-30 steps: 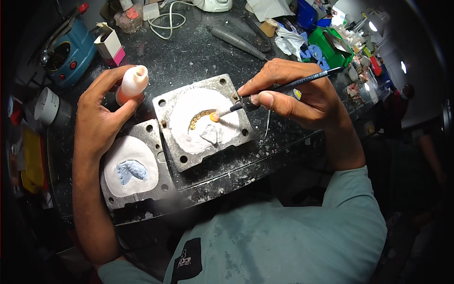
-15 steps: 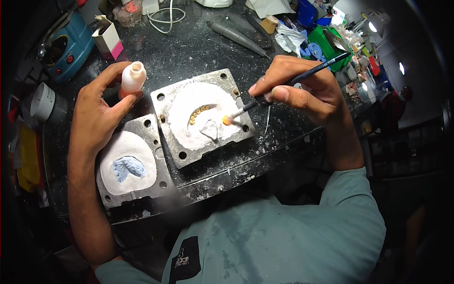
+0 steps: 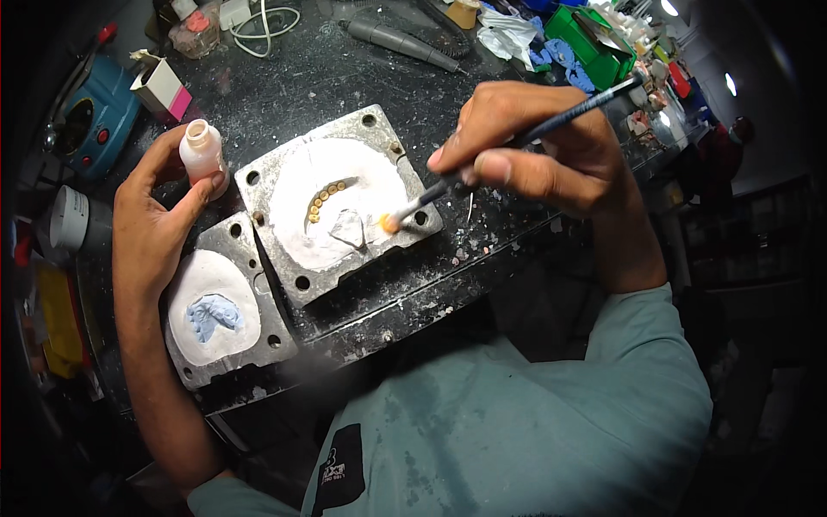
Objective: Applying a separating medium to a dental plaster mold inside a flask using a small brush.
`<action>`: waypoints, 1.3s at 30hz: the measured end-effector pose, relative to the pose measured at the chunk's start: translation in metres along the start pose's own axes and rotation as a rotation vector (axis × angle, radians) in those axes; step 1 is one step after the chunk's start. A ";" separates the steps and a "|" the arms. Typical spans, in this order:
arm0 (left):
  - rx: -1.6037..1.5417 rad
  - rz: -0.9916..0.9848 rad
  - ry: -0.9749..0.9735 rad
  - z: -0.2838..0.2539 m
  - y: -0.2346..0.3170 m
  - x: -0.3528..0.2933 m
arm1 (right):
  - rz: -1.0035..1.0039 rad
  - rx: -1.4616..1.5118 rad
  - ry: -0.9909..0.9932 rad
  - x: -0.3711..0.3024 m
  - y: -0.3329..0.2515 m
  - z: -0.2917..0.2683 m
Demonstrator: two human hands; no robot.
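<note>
Brush (image 3: 560,121) + lettered blk patch (image 3: 345,446)

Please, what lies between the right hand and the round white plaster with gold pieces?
In the head view, a slim dark brush over a grey metal plate.

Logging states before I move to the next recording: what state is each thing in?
Left hand: closed around the bottle
Bottle: uncapped, mouth up
Right hand: gripping the brush
Brush: slanted, tip down at the right mould's plaster
Right mould: face up, plaster-filled, row of teeth exposed
Left mould: face up, blue insert showing
Box: standing, top open
Handpiece: lying down, unheld
</note>
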State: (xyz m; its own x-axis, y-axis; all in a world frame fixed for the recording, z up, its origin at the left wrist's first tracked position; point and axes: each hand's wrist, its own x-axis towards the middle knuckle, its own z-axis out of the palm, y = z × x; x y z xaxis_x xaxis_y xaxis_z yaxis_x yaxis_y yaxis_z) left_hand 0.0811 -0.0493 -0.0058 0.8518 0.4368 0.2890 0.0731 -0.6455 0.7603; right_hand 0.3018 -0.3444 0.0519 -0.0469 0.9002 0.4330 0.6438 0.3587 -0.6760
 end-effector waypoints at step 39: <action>0.099 -0.147 -0.015 -0.005 0.012 -0.001 | -0.128 -0.103 -0.009 0.032 0.003 0.044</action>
State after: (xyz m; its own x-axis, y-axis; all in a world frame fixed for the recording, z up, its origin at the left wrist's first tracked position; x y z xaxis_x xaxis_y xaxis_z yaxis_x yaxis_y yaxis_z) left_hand 0.0782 -0.0546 0.0060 0.8359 0.5220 0.1694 0.2477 -0.6343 0.7323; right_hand 0.2685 -0.3038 0.0375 -0.1402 0.8510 0.5060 0.7071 0.4438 -0.5504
